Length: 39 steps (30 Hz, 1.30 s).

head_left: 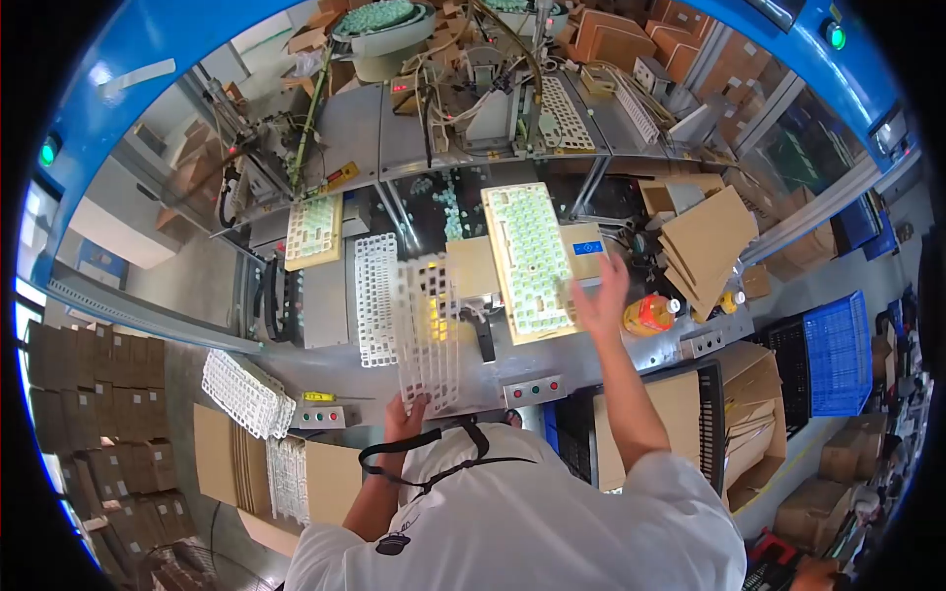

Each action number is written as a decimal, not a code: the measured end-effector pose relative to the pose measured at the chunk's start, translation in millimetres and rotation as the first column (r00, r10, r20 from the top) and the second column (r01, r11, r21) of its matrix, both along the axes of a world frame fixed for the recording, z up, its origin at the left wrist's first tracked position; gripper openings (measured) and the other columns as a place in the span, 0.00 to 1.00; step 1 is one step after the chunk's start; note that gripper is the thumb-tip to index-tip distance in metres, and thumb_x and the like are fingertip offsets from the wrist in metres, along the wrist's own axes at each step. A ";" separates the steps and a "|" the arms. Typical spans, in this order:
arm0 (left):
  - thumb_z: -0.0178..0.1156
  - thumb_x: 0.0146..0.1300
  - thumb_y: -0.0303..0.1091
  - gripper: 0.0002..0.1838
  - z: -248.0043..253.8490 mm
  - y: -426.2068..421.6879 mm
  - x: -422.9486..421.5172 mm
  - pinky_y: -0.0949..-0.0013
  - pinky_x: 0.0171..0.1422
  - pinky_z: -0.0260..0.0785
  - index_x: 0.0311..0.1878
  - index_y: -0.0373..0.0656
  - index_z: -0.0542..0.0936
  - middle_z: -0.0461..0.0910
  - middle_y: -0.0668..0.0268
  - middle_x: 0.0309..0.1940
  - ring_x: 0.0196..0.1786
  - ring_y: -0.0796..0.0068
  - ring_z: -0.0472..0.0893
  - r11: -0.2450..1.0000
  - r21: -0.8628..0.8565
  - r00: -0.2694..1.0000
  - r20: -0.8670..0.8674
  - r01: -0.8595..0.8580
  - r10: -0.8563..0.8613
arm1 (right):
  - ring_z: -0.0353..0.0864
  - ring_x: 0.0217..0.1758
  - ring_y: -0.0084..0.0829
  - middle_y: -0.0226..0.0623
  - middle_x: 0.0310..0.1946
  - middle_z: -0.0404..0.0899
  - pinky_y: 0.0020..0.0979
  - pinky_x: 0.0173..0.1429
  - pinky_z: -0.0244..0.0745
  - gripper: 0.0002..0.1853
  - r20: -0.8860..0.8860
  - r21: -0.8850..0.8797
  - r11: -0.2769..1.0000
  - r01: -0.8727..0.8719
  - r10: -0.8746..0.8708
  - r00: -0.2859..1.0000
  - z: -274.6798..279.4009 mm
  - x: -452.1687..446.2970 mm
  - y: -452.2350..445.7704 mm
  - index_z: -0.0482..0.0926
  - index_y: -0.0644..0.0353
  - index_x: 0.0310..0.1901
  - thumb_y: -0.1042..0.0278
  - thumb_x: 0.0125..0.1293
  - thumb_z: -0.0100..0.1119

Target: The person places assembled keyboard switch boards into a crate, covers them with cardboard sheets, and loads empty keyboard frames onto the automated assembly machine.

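My left hand (406, 418) is closed on the lower end of a white keyboard frame (429, 340), which stands tilted up and looks blurred. My right hand (603, 300) has its fingers apart beside the right edge of a yellow fixture (545, 338); whether it touches the fixture is unclear. In that fixture lies a keyboard plate filled with pale green pieces (532, 258). Another white keyboard frame (375, 295) rests on the bench just left of the one I hold.
A bottle with orange contents (650, 314) stands right of my right hand. Control boxes (533, 391) line the front edge. A second yellow fixture (313, 232) sits at the left. Stacked white frames (246, 394) lie beyond the left edge, above cardboard boxes (325, 478).
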<state>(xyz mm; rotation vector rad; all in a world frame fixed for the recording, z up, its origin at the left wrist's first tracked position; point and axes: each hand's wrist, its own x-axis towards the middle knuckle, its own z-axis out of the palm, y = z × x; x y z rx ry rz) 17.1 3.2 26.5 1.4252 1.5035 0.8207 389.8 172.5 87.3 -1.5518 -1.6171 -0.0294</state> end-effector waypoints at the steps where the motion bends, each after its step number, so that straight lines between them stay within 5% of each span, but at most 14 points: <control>1: 0.55 0.63 0.27 0.16 8.6 3.9 8.6 0.71 0.47 0.70 0.54 0.39 0.70 0.79 0.63 0.43 0.42 0.74 0.78 0.994 -0.025 0.957 0.268 -0.108 0.111 | 0.61 0.62 0.55 0.59 0.60 0.59 0.48 0.64 0.58 0.40 0.036 -0.102 0.994 -0.039 0.042 0.998 15.6 -18.8 22.4 0.67 0.60 0.58 0.51 0.44 0.71; 2: 0.55 0.63 0.26 0.17 18.3 10.7 15.7 0.72 0.48 0.69 0.54 0.38 0.70 0.78 0.65 0.43 0.43 0.77 0.77 0.976 -0.077 0.834 0.508 -0.205 0.216 | 0.57 0.65 0.56 0.59 0.62 0.57 0.49 0.65 0.56 0.42 0.018 -0.150 0.983 -0.109 0.113 0.993 21.3 -36.0 47.1 0.65 0.59 0.60 0.47 0.44 0.70; 6: 0.53 0.63 0.26 0.17 42.1 42.9 29.8 0.75 0.48 0.68 0.56 0.38 0.68 0.76 0.66 0.43 0.43 0.81 0.75 0.976 0.053 0.823 0.549 -0.209 0.147 | 0.45 0.72 0.57 0.54 0.69 0.48 0.56 0.68 0.48 0.50 0.224 -0.341 0.938 -0.064 0.147 0.964 11.2 -96.2 121.8 0.60 0.55 0.66 0.36 0.44 0.66; 8: 0.52 0.64 0.26 0.14 53.9 52.5 34.3 0.76 0.45 0.69 0.52 0.38 0.69 0.77 0.66 0.40 0.41 0.81 0.75 0.971 0.029 0.808 0.561 -0.238 0.181 | 0.39 0.73 0.57 0.48 0.71 0.43 0.63 0.68 0.43 0.52 0.263 -0.736 0.677 0.033 0.239 0.935 26.4 -118.0 141.1 0.55 0.52 0.69 0.33 0.44 0.64; 10: 0.51 0.65 0.27 0.13 55.9 60.3 27.7 0.76 0.45 0.68 0.52 0.38 0.69 0.77 0.67 0.40 0.41 0.81 0.75 0.943 -0.182 0.700 0.634 -0.278 0.328 | 0.41 0.72 0.59 0.46 0.71 0.44 0.64 0.67 0.46 0.53 0.251 -0.782 0.620 0.068 0.214 0.944 27.9 -135.6 156.7 0.56 0.53 0.68 0.34 0.42 0.65; 14: 0.51 0.65 0.27 0.14 24.6 69.5 -4.8 0.73 0.45 0.69 0.54 0.38 0.68 0.76 0.66 0.43 0.42 0.77 0.75 0.950 0.012 0.797 0.548 -0.311 0.254 | 0.44 0.71 0.60 0.42 0.70 0.48 0.65 0.63 0.55 0.53 0.296 -0.904 0.383 0.191 0.236 0.925 50.8 -168.4 193.3 0.57 0.55 0.66 0.36 0.40 0.67; 17: 0.51 0.66 0.29 0.14 -36.0 70.3 -67.7 0.66 0.41 0.71 0.54 0.37 0.69 0.77 0.61 0.44 0.41 0.70 0.77 0.928 0.261 0.964 0.069 -0.266 0.257 | 0.48 0.69 0.60 0.43 0.67 0.52 0.62 0.62 0.59 0.49 0.300 -0.870 0.457 0.187 0.188 0.935 49.7 -176.5 195.9 0.62 0.59 0.63 0.38 0.41 0.66; 19: 0.50 0.67 0.31 0.14 -16.3 70.1 -118.0 0.63 0.37 0.70 0.53 0.37 0.69 0.78 0.57 0.43 0.40 0.66 0.77 0.991 0.120 0.629 -0.775 0.064 0.053 | 0.50 0.68 0.60 0.44 0.67 0.52 0.59 0.64 0.59 0.49 0.306 -0.848 0.495 0.193 0.160 0.938 58.1 -174.1 196.4 0.63 0.60 0.62 0.38 0.41 0.66; 24: 0.49 0.67 0.33 0.13 33.2 74.4 -136.8 0.70 0.34 0.65 0.52 0.38 0.69 0.75 0.64 0.34 0.33 0.75 0.72 0.932 0.296 0.916 -0.273 -0.210 0.293 | 0.66 0.62 0.46 0.48 0.65 0.56 0.37 0.65 0.61 0.38 -0.043 -0.534 0.843 -0.064 0.049 0.998 38.8 -104.6 197.6 0.65 0.64 0.59 0.48 0.51 0.61; 26: 0.50 0.67 0.33 0.13 45.8 75.8 -126.1 0.73 0.34 0.64 0.52 0.39 0.69 0.73 0.68 0.32 0.31 0.79 0.69 0.949 0.219 0.957 -0.136 -0.225 0.258 | 0.70 0.53 0.32 0.37 0.54 0.68 0.33 0.56 0.65 0.30 -0.707 -0.367 0.773 -0.518 0.130 0.695 57.0 -42.0 195.7 0.67 0.58 0.60 0.52 0.57 0.53; 28: 0.52 0.66 0.34 0.14 59.1 82.9 -98.4 0.74 0.34 0.63 0.52 0.40 0.71 0.72 0.70 0.31 0.31 0.83 0.67 0.899 0.106 0.903 0.126 -0.425 0.411 | 0.70 0.54 0.32 0.29 0.50 0.70 0.41 0.54 0.65 0.23 -0.969 -0.198 0.847 -0.493 -0.094 0.227 84.9 -20.4 139.8 0.72 0.45 0.53 0.44 0.59 0.49; 29: 0.52 0.66 0.35 0.15 68.7 87.4 -81.1 0.77 0.34 0.61 0.53 0.41 0.70 0.71 0.72 0.32 0.30 0.86 0.66 0.899 0.018 0.894 0.118 -0.438 0.433 | 0.74 0.37 0.29 0.29 0.32 0.72 0.35 0.41 0.71 0.18 -0.999 -0.016 0.886 -0.463 0.001 0.037 83.1 -7.0 117.6 0.71 0.48 0.43 0.47 0.57 0.55; 34: 0.51 0.65 0.37 0.21 62.1 88.0 -10.0 0.66 0.52 0.65 0.57 0.36 0.67 0.72 0.60 0.48 0.47 0.70 0.72 0.926 -0.072 0.844 0.390 -0.369 0.367 | 0.81 0.34 0.44 0.36 0.32 0.81 0.51 0.38 0.77 0.27 -0.616 0.516 0.849 -0.115 0.275 -0.738 38.0 14.8 -54.1 0.77 0.48 0.36 0.30 0.59 0.47; 39: 0.51 0.65 0.39 0.24 77.4 82.5 13.8 0.64 0.56 0.64 0.59 0.32 0.66 0.71 0.55 0.52 0.51 0.65 0.71 0.948 -0.019 0.934 0.165 -0.318 0.316 | 0.73 0.57 0.48 0.41 0.60 0.69 0.62 0.55 0.67 0.38 -0.596 0.383 0.924 0.001 0.248 -0.764 60.9 20.1 -218.4 0.65 0.46 0.63 0.28 0.58 0.44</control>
